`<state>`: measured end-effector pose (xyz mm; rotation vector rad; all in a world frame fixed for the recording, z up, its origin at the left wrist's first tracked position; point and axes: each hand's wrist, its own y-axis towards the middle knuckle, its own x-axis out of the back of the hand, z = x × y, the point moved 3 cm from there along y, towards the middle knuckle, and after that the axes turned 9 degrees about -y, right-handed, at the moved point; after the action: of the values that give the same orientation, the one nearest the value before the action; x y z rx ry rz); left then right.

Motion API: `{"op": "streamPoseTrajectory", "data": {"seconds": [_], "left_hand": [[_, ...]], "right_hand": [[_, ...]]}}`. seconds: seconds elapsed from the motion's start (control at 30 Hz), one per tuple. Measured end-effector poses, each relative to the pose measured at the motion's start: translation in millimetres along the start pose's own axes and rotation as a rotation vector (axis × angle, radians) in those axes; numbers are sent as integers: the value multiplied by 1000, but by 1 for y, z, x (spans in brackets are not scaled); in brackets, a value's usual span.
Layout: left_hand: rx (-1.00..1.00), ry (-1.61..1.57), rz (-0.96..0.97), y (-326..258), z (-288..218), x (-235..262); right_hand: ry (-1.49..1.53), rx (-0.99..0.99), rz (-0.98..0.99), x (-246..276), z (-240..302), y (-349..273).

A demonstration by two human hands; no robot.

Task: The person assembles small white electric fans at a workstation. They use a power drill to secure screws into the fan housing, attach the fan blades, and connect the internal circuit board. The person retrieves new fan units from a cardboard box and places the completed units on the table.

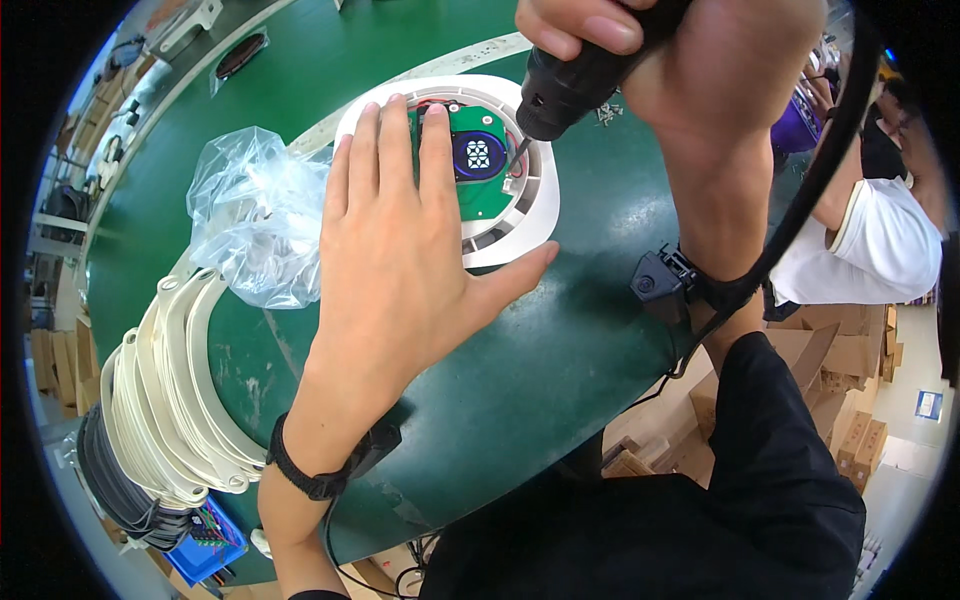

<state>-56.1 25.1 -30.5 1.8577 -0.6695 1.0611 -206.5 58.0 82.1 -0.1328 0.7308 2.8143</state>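
Note:
A white rounded housing [545,205] lies on the green table, its inside facing up. Within it sits a green circuit board [485,203] with a small round display [478,157]. My left hand [390,235] rests flat over the housing's left part, fingers stretched out and thumb spread, covering some of the board. Gripped in my right hand [690,65] is a black electric screwdriver [560,95], tilted down to the left. Its thin bit points at the board's right edge; whether it touches a screw there I cannot tell. Several small screws [607,114] lie right of the housing.
A crumpled clear plastic bag [260,225] lies left of the housing. Stacked cream ring parts [180,390] and black ones [115,475] line the left edge, by a blue bin [215,560]. A black cable [800,210] hangs near my right arm. Another person [860,250] is at right.

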Motion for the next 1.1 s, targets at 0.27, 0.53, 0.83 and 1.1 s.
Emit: {"op": "streamPoseTrajectory", "data": {"seconds": [0.27, 0.53, 0.83, 1.1], "left_hand": [[13, -3, -7, -2, 1, 2], [21, 8, -8, -5, 3, 3], [6, -5, -25, -3, 1, 2], [10, -13, -18, -3, 3, 1]], "right_hand": [[-22, 52, 42, 0, -3, 0], [-23, 119, 81, 1, -12, 0], [-26, 142, 81, 3, -8, -1], [-16, 125, 73, 5, -8, 1]]}}
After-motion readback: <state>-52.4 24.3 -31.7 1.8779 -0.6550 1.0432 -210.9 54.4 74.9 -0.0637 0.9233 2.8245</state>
